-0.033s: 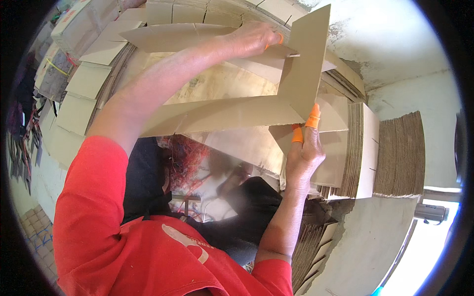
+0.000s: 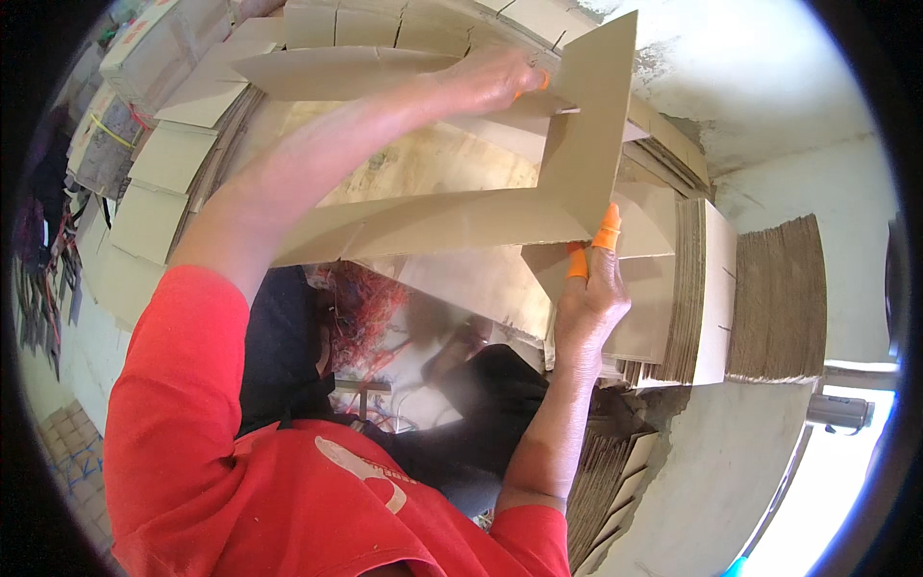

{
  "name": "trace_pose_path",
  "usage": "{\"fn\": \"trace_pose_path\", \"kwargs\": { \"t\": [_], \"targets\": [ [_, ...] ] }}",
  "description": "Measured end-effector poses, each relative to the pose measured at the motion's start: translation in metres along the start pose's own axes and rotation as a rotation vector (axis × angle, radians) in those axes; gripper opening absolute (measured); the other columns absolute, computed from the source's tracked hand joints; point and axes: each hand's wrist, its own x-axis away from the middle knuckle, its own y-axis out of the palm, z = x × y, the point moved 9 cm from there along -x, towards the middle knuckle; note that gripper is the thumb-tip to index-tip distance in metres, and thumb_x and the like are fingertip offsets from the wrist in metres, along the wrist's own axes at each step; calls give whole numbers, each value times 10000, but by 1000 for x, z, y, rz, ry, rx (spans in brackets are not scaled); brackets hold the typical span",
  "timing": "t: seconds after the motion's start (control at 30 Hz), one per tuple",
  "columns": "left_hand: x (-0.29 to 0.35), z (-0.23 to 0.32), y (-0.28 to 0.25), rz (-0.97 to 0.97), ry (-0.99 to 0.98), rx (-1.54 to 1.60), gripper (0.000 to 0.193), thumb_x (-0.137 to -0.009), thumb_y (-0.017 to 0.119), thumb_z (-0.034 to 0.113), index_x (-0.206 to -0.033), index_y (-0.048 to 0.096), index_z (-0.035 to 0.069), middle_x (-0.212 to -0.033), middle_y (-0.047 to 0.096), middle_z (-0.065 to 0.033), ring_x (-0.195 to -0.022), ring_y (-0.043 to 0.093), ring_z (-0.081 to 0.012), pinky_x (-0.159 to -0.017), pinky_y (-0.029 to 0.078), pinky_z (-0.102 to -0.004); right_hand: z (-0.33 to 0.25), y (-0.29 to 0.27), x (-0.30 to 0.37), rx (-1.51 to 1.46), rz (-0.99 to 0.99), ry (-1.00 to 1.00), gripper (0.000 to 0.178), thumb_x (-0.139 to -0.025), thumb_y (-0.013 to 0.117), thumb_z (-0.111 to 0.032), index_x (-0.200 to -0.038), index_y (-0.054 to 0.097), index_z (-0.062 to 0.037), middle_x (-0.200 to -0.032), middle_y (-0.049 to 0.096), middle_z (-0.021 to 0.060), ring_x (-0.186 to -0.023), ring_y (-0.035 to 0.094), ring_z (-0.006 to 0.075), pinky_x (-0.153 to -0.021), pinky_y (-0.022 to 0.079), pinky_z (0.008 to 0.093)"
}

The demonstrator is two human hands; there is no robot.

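My left hand point(image 2: 495, 79) reaches across to the far long cardboard strip point(image 2: 346, 73), its fingers closed over the strip's right part. A crosswise cardboard strip point(image 2: 591, 106) stands slotted into that far strip and meets the near long cardboard strip point(image 2: 433, 221) at its lower end. At this near corner, my right hand point(image 2: 591, 288) pinches the crosswise strip from below. Orange covers wrap fingertips on both hands. The palm side of my left hand is hidden.
Beneath the strips is a wooden board point(image 2: 481, 288). Stacked cardboard pieces point(image 2: 707, 288) stand on the right, with another brown stack point(image 2: 779, 298) beside the wall. Overlapping cardboard sheets point(image 2: 154, 202) line the left. Red stringy material point(image 2: 365, 317) lies below the board.
The crosswise strip and my right hand have shifted very slightly left. Both hands keep their hold.
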Motion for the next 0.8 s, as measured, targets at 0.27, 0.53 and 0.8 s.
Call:
{"fn": "trace_pose_path", "kwargs": {
  "t": [0.27, 0.53, 0.8],
  "targets": [
    [27, 29, -12, 55, 33, 85, 211, -743, 611, -70, -921, 639, 41, -740, 550, -127, -732, 593, -297, -627, 495, -420, -22, -24, 19, -73, 8, 131, 604, -814, 600, 111, -1374, 518, -102, -1182, 639, 192, -863, 698, 225, -711, 537, 303],
    [34, 38, -16, -14, 11, 81, 224, -734, 631, -55, -935, 642, 42, -758, 565, -145, -735, 600, -318, -618, 494, -428, -26, -31, 30, 41, 53, 13, 714, -785, 732, -57, -1432, 429, -81, -941, 681, 162, -697, 683, 254, -603, 557, 340],
    [40, 43, -13, -25, -16, 71, 236, -709, 633, -64, -919, 649, 42, -766, 582, -163, -756, 617, -348, -606, 501, -431, -31, -37, 31, -2, 44, -32, 703, -797, 683, -2, -1440, 409, -71, -973, 673, 184, -733, 685, 284, -622, 563, 348]
  ]
}}
